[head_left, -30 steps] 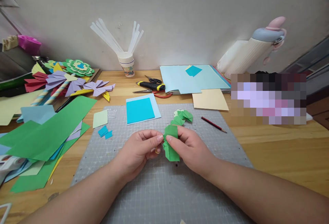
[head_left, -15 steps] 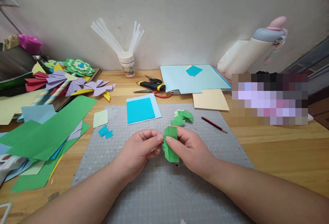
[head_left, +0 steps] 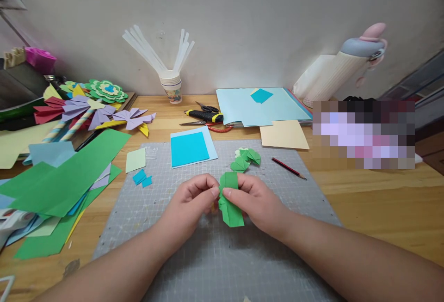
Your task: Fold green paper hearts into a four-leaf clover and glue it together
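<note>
From my end, the right hand (head_left: pixel 263 199) has its grip closed on the folded green paper (head_left: pixel 231 207), thumb across its face, held above the gridded mat (head_left: pixel 194 260). The left hand (head_left: pixel 192 200) has its fingertips at the paper's left edge; I can't tell whether they pinch it. I'd worry that an uneven pull there could tear or skew the small creases, and that pressing too hard could leave a stray dent.
</note>
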Available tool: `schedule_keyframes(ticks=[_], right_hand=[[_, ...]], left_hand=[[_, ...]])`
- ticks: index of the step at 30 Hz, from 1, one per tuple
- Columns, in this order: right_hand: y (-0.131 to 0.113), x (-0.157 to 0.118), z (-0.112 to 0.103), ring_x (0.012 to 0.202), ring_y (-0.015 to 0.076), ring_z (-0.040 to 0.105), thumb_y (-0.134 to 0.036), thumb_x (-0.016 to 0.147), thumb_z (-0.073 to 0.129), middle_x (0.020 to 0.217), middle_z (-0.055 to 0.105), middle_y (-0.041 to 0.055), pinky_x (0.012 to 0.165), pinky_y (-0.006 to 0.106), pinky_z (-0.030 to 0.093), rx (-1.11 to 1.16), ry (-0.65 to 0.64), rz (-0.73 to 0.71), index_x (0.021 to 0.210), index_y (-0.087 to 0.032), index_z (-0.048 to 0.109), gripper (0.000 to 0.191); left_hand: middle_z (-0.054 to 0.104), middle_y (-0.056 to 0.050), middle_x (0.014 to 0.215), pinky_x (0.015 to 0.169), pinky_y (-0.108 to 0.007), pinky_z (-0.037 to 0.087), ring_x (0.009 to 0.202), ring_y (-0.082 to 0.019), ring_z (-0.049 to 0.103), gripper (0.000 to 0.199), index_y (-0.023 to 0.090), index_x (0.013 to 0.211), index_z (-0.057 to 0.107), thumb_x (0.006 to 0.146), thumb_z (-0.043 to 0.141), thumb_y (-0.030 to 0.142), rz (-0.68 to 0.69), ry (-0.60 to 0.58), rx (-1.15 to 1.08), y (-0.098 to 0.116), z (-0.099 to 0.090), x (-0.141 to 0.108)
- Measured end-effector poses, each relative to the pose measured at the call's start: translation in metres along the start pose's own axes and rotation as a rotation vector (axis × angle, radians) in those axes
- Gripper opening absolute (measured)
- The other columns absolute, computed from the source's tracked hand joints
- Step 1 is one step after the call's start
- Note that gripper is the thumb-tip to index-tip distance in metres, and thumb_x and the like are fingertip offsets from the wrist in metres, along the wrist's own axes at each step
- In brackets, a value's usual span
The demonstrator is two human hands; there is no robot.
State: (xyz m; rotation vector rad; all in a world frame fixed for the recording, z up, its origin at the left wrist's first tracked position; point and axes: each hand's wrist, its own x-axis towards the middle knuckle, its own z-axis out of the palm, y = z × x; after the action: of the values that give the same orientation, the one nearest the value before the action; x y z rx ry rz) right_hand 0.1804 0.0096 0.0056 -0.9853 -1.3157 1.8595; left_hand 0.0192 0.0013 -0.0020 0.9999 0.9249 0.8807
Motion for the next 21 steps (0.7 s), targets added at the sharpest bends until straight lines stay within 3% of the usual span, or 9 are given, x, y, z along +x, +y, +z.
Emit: schedule_keyframes(ticks=[21], right_hand=[[0.0012,0.0037,-0.0005,0.046,0.0065,0.034,-0.032,0.08,0.056,0.053,0.041,-0.0067,0.043,0.019,0.029,0.052,-0.046,0.017,0.066,-0.018,0.05,0.02]], left_hand=[[0.039,0.005,0.056,0.053,-0.023,0.027,0.055,-0.01,0.033,0.025,0.018,0.058,0.045,0.079,0.054,0.029,0.082,0.043,0.199,0.0042,0.0018,0.0]])
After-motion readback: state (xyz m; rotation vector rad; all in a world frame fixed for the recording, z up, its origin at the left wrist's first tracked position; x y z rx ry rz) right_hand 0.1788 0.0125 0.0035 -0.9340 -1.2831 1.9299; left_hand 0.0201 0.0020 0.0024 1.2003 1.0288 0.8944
